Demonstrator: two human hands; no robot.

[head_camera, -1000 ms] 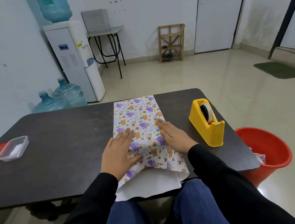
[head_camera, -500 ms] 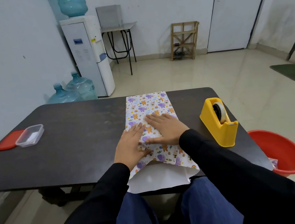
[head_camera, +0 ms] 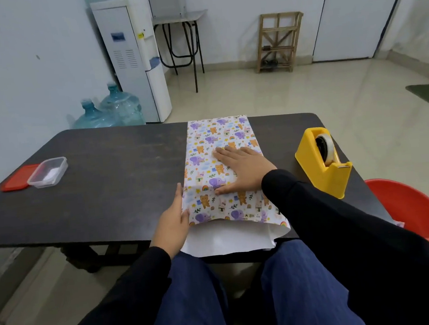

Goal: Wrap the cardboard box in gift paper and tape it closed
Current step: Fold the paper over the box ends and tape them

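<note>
Since half a second ago the left hand (head_camera: pixel 173 219) has slid off the top of the paper (head_camera: pixel 219 146) to its left edge, while the right hand (head_camera: pixel 245 168) stays spread flat on top. Left fingers lie nearly straight along the paper's side, thumb tip touching the printed edge, gripping nothing that I can see. Right palm presses down with fingers open, holding nothing.

No box shows; it is presumably under the folded paper in the middle of the table (head_camera: pixel 106 187), with the white underside hanging over the near edge.

I judge the paper thin, light, easily creased and torn, and slippery on the dark top. Hold it by flat pressure and at the folded edges. A dispenser (head_camera: pixel 323 168) stands just to the right, apart from the paper.
</note>
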